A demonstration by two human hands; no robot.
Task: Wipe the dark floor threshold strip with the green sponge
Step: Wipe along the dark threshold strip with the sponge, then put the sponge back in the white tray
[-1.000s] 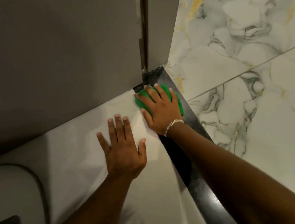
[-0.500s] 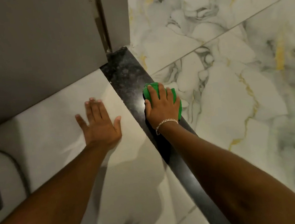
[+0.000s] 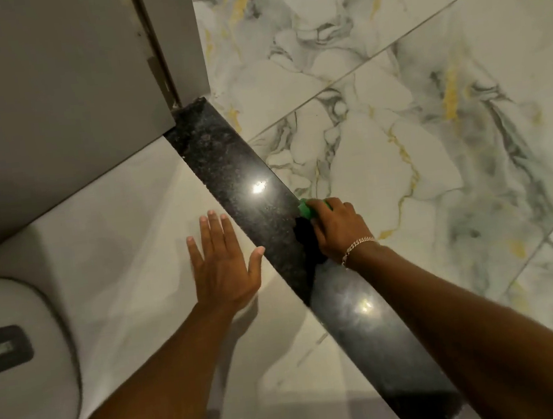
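Green shows only as a small edge of the sponge (image 3: 306, 210), peeking out past the fingertips of my right hand (image 3: 336, 228); the rest is covered by the hand, which is curled over it and clenched down on it. I read the sponge as lying under the fingers and palm, pressed against the right-hand edge of the dark threshold strip (image 3: 229, 166), right where the strip meets the marble-patterned tile (image 3: 401, 167). A chain bracelet (image 3: 358, 246) sits on that wrist.

The strip is black, speckled and glossy, running diagonally from the foot of the grey door frame (image 3: 181, 48) toward the bottom right, and I see two bright light reflections on it, one above the hand and one below. Its far end, near the frame, looks duller and dusty.

My left hand (image 3: 224, 263) is spread flat with fingers extended, holding nothing, resting on the plain pale floor (image 3: 108, 228) just beside the strip's left edge, its thumb reaching the edge of the strip. A white rounded object (image 3: 18, 342) with a dark panel sits at the lower left; I cannot tell what it is.
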